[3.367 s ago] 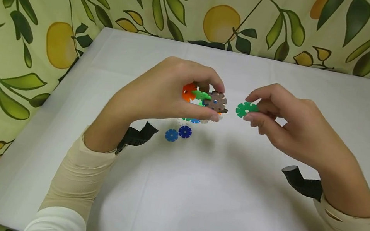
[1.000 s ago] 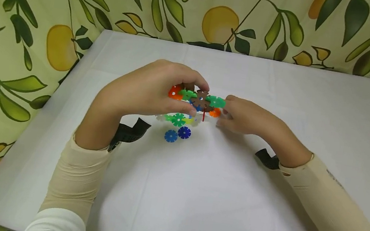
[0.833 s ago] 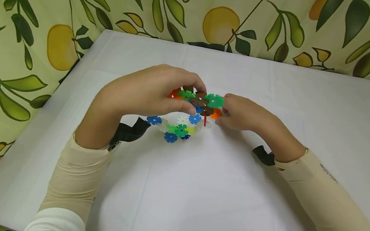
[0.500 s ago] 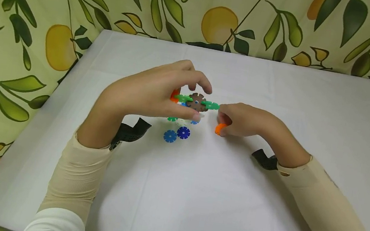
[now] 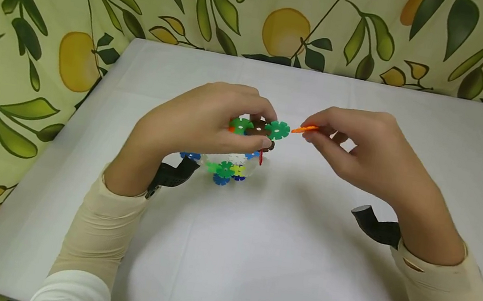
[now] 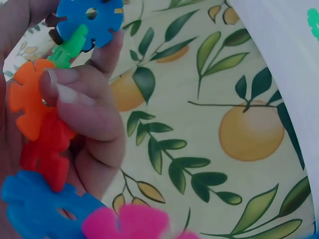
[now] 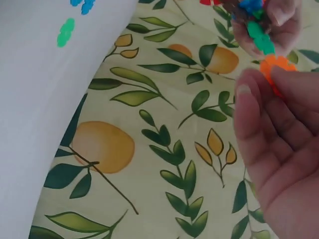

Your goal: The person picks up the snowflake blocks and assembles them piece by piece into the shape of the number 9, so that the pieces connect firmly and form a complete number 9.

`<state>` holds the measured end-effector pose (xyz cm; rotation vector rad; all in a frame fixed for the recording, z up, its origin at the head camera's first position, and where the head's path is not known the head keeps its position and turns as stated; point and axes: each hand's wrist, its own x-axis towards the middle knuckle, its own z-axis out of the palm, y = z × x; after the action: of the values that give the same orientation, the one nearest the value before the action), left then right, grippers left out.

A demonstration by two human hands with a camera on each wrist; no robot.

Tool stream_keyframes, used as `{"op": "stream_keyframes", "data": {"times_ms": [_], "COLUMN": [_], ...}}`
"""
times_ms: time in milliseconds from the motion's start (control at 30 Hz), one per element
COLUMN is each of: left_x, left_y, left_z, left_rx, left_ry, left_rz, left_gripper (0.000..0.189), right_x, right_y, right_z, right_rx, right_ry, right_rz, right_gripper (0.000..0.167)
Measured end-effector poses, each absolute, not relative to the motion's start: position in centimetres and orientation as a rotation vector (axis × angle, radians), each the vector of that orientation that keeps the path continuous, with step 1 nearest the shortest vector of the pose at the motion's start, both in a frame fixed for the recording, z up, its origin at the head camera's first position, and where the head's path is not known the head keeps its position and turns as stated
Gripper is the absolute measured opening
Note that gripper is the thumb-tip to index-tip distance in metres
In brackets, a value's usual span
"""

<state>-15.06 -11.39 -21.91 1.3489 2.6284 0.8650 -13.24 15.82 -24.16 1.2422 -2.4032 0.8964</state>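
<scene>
My left hand (image 5: 199, 119) grips a chain of notched plastic flower discs linked edge to edge. A green disc (image 5: 277, 130) forms its near right end, joined to a brown disc (image 5: 257, 128). In the left wrist view the fingers lie over an orange disc (image 6: 31, 99) of the chain, with red (image 6: 50, 149), blue (image 6: 37, 204) and pink (image 6: 127, 221) discs below. Between thumb and fingertips my right hand (image 5: 361, 146) pinches a loose orange disc (image 5: 304, 129), nearly edge-on in the head view, its tip close beside the green end disc.
Below the left hand hang or lie more discs: a green one (image 5: 224, 169), a red one (image 5: 261, 157) edge-on and a blue one (image 5: 190, 155). Two blue discs (image 5: 221, 180) on the white table (image 5: 255, 254) are partly covered. A leaf-patterned curtain (image 5: 287, 29) stands behind.
The green disc, earlier pinched in my right hand, is now joined to the brown one. My right hand took an orange disc, then rose and moved right with it. The left hand's chain has turned.
</scene>
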Motion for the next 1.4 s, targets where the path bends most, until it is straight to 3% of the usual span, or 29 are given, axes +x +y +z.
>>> {"op": "stream_keyframes", "data": {"times_ms": [400,1400], "left_x": [-14.9,-14.7], "left_y": [-11.4,-11.2], "left_z": [-21.7,-21.8], "left_rx": [1.665,1.673], "left_ry": [2.549,2.544], "left_rz": [1.087,1.042], "left_gripper": [0.013,0.016], "right_x": [-12.5,-12.0], "right_y": [15.7,14.0], "right_z": [-24.1,-25.9], "right_rx": [1.158,1.024], "right_ry": [-2.067,-1.782], "right_rz": [0.754,0.544], "right_gripper": [0.011,0.005]}}
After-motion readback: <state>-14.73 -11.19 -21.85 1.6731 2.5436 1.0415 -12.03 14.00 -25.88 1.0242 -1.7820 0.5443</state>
